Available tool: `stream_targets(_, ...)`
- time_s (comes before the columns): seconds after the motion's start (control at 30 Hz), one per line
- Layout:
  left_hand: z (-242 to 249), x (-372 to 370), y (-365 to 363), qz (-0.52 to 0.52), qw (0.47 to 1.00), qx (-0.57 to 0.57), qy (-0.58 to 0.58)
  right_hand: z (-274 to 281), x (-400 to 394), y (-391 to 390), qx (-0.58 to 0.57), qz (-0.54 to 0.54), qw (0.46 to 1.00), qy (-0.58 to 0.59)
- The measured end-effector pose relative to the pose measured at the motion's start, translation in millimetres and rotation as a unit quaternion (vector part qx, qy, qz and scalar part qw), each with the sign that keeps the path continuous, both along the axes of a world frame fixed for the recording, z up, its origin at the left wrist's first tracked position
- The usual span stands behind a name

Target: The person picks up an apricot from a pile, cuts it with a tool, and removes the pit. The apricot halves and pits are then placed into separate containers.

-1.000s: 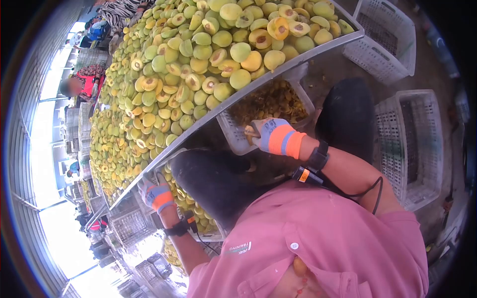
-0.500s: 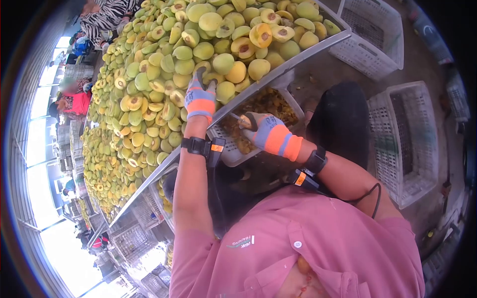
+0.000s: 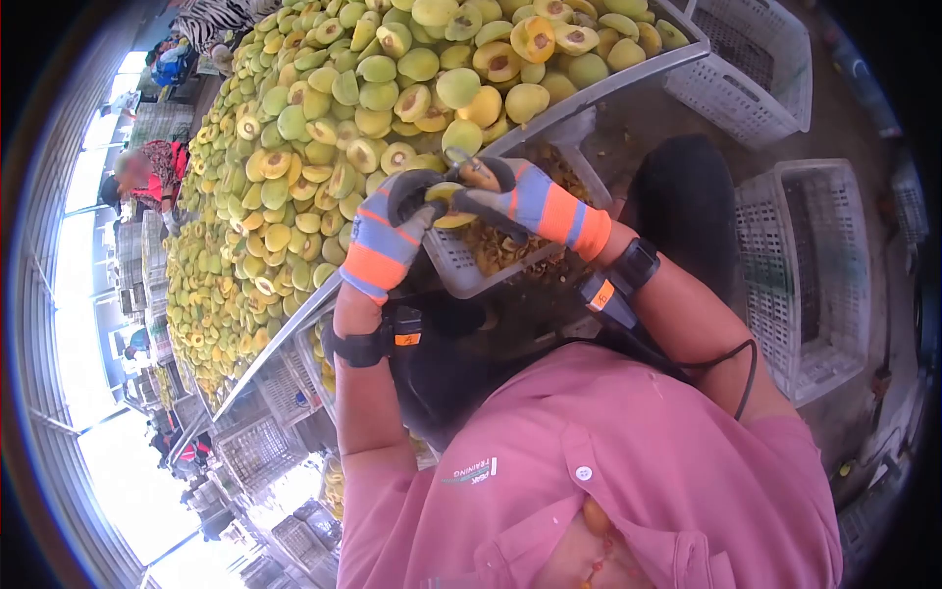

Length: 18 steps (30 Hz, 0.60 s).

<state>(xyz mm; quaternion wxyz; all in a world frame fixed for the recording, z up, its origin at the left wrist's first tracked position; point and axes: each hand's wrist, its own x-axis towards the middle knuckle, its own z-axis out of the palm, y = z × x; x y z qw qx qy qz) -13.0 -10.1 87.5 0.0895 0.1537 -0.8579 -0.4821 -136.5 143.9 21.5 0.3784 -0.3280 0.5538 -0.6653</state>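
My left hand, in a grey, blue and orange glove, is closed around a yellow-green peach half above the table's edge. My right hand, gloved alike, grips a small pitting tool by its wooden handle, the metal end pointing up and away. Its fingers also touch the peach half, which both hands partly hide. Beyond them, a big heap of halved peaches, some showing brown pit hollows, covers the table. Below my hands, a white crate holds brownish-yellow scraps.
A raised metal rim borders the table on my side. White plastic crates stand on the floor at the right, with another crate beyond. Other people, one in red and black, sit along the far left side among stacked crates.
My left hand has left the heap with a peach half and come back towards me. My right hand has risen with the tool, and both hands now meet at the fruit.
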Motion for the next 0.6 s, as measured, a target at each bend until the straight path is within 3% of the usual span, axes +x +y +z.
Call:
stream_targets(0.07, -7, 3, 3, 0.050, 0.998, -0.031, -0.008, -9, 7, -2, -0.021, 0.015, 0.999, 0.034)
stream_targets(0.23, -26, 9, 18, 0.145, 0.988, -0.023, 0.041, -24, 25, -3, -0.040, -0.009, 0.996, -0.081)
stream_targets(0.33, -35, 11, 22, 0.170, 0.979, -0.107, 0.037, -26, 32, -3, -0.058, -0.032, 0.994, -0.091)
stream_targets(0.43, -30, 8, 31, 0.156, 0.974, -0.149, 0.062, -20, 35, 0, -0.054, -0.037, 0.985, -0.157)
stream_targets(0.47, -30, 8, 36, 0.138, 0.964, -0.210, 0.088, -17, 36, 1, -0.050, -0.035, 0.980, -0.190)
stream_targets(0.57, -23, 3, 58, 0.062, 0.919, -0.362, 0.140, -19, 32, 0, -0.036, -0.046, 0.903, -0.425)
stream_targets(0.6, -16, 4, 73, 0.021, 0.908, -0.394, 0.139, -24, 27, 2, -0.036, -0.021, 0.903, -0.428)
